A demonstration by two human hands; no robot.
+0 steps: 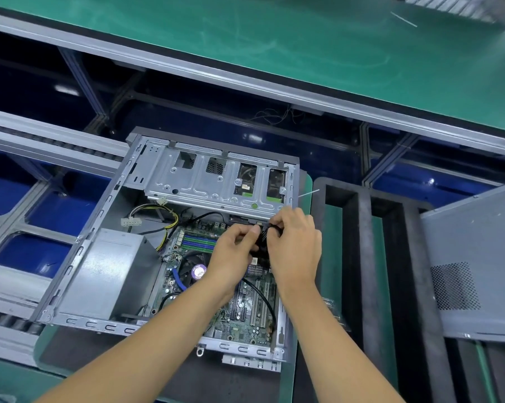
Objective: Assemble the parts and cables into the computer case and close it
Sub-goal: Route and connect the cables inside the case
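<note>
An open grey computer case (80,257) lies on its side in the middle. Inside are a green motherboard (245,321), a grey power supply (106,274) at the left and a metal drive cage (205,175) at the far end. Over the board's far right part, my left hand (234,251) and my right hand (295,245) meet and pinch a black cable connector (264,234) between their fingertips. A black cable (263,298) runs from there down across the board. Loose white power plugs (130,221) with yellow and black wires lie left of the hands.
The grey side panel (478,263) lies at the right on black foam trays (361,257). A green belt table (274,42) runs along the far side, with blue bins (56,213) under metal rails at the left. A fan with a purple sticker (199,271) sits by my left wrist.
</note>
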